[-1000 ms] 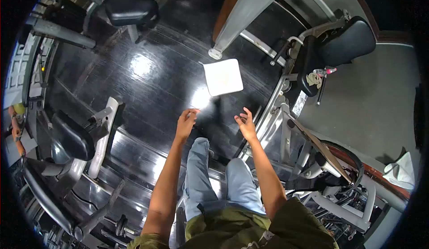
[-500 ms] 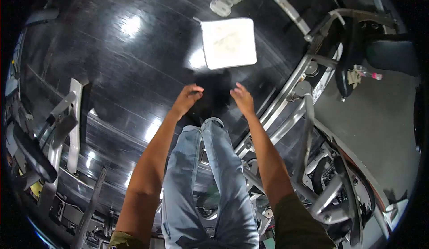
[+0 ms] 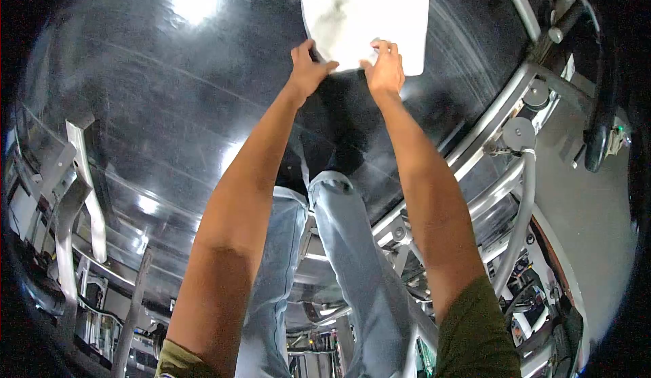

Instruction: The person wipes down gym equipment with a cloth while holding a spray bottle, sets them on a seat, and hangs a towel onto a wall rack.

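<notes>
A white square cloth (image 3: 369, 11) with rounded corners and a greyish smudge lies on the dark floor at the top of the view. At its near left corner is my left hand (image 3: 310, 71), thumb and fingers spread apart against the edge. Further right along the near edge, my right hand (image 3: 385, 72) rests over the cloth with its fingers curled down. A small fold shows between the right thumb and fingers, so it appears to grip the cloth there. The fingertips of this hand are partly hidden.
My legs in light blue jeans (image 3: 346, 242) are below. Metal machine frames stand close by, with a rail (image 3: 498, 120) along the right and a post (image 3: 88, 181) at the left. A grey mat (image 3: 583, 222) lies at the far right. The dark floor (image 3: 169, 93) is shiny.
Both hands have moved forward from in front of the cloth to its near edge. The view has shifted, so the cloth appears larger and higher. The right fingers have curled onto it.
</notes>
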### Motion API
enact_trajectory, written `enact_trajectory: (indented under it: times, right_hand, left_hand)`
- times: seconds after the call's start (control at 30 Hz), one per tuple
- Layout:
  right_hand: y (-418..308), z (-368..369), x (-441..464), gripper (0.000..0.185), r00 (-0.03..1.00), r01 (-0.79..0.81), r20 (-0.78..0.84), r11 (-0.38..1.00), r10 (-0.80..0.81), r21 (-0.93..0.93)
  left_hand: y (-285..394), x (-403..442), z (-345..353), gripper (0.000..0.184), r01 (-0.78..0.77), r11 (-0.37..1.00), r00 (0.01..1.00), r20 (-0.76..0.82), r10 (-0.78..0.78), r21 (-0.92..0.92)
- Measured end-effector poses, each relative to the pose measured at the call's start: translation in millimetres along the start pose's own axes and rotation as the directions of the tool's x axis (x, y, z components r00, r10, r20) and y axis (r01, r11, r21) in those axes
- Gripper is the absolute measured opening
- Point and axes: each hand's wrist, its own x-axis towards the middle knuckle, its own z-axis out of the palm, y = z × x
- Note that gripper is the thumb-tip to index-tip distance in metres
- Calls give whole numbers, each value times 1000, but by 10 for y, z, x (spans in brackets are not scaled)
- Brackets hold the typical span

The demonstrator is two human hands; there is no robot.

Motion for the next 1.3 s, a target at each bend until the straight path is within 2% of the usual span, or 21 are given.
enact_trajectory:
  times: [0.03, 0.1, 0.17, 0.2, 0.23, 0.3, 0.33, 0.37, 0.43, 0.57, 0.63, 0.7, 0.77, 0.8, 0.83, 0.97, 1.0, 1.1, 1.2, 1.27, 1.3]
  right_hand:
    - [50, 64, -51, 43, 1000, -6, 12, 1000, 6, 2]
    - [79, 147, -79, 33, 993, 80, 74, 992, -87, 100]
    - [-38, 94, -336, 34, 992, 126, -19, 947, -126, 295]
    - [-78, 92, -500, 37, 960, 272, -180, 855, -212, 442]
    - [-138, 84, -682, 38, 948, 286, -253, 863, -192, 416]
    - [-436, -425, -1108, 32, 972, 233, -118, 757, -203, 610]
    - [-518, -535, -1350, 28, 949, 312, -217, 795, -230, 520]
    - [-667, -903, -1574, 26, 964, 258, -111, 743, -242, 617]
    - [-811, -1259, -1979, 23, 932, 352, -187, 655, -309, 669]
    - [-1281, -2335, -2732, 20, 844, 526, -316, 548, -434, 651]
    - [-1422, -2865, -3085, 22, 834, 525, -255, 562, -489, 639]
    - [-1497, -3373, -3350, 21, 808, 553, -271, 514, -523, 656]
    - [-1669, -3856, -3629, 23, 897, 438, -339, 456, -285, 775]
    - [-1745, -4093, -3703, 31, 876, 466, -451, 540, -170, 701]
    - [-1762, -4173, -3746, 49, 872, 448, -487, 473, -45, 759]
    - [-1970, -5262, -3866, 81, 729, 622, -683, 468, -54, 627]
    - [-2006, -5489, -3922, 85, 696, 681, -716, 368, -55, 634]
    - [-1884, -6160, -4221, 97, 652, 744, -754, 252, -76, 618]
    - [-1654, -6694, -4601, 100, 557, 830, -830, 7, -19, 557]
    - [-1455, -6960, -4956, 95, 563, 825, -821, -5, 93, 565]
    - [-1309, -7056, -5131, 94, 554, 832, -825, -40, 113, 554]
  left_hand:
    - [7, -48, 5, 92, 11, 1000, 1000, 4, -11, 6]
    - [139, -54, -53, 94, 282, 843, 959, 168, -229, -459]
    - [48, -102, -95, 97, 270, 866, 962, 159, -223, -422]
    - [72, -196, -151, 96, 276, 921, 961, 107, -256, -274]
    - [179, -308, -223, 95, 278, 953, 960, 47, -274, -122]
    - [525, -689, -463, 101, 385, 911, 920, -18, -392, -145]
    - [481, -828, -557, 92, 352, 872, 935, 82, -345, -340]
    - [415, -928, -666, 83, 317, 793, 948, 170, -267, -520]
    - [706, -1344, -985, 61, 455, 461, 881, 459, -111, -762]
    - [1532, -2353, -1467, 37, 441, 564, 894, 397, -207, -698]
    - [2088, -2835, -1723, 30, 299, 654, 950, 283, -133, -695]
    - [2699, -3309, -2058, 28, 225, 775, 945, 326, -26, -591]
    - [3228, -3734, -2317, 28, 97, 843, 928, 354, 114, -529]
    - [3564, -3964, -2450, 28, 42, 883, 909, 386, 160, -467]
    - [3900, -4228, -2568, 28, -12, 916, 885, 421, 196, -402]
    - [4926, -5062, -2786, 31, -175, 904, 792, 490, 364, -389]
    - [5110, -5208, -2781, 32, -243, 899, 763, 500, 409, -365]
    - [5689, -5663, -2819, 32, -449, 848, 644, 556, 525, -281]
    - [5969, -5864, -2813, 31, -621, 780, 570, 639, 516, -77]
    - [6457, -6308, -2660, 31, -675, 718, 230, 875, 426, -172]
    - [6533, -6405, -2507, 31, -682, 713, 205, 893, 401, -163]
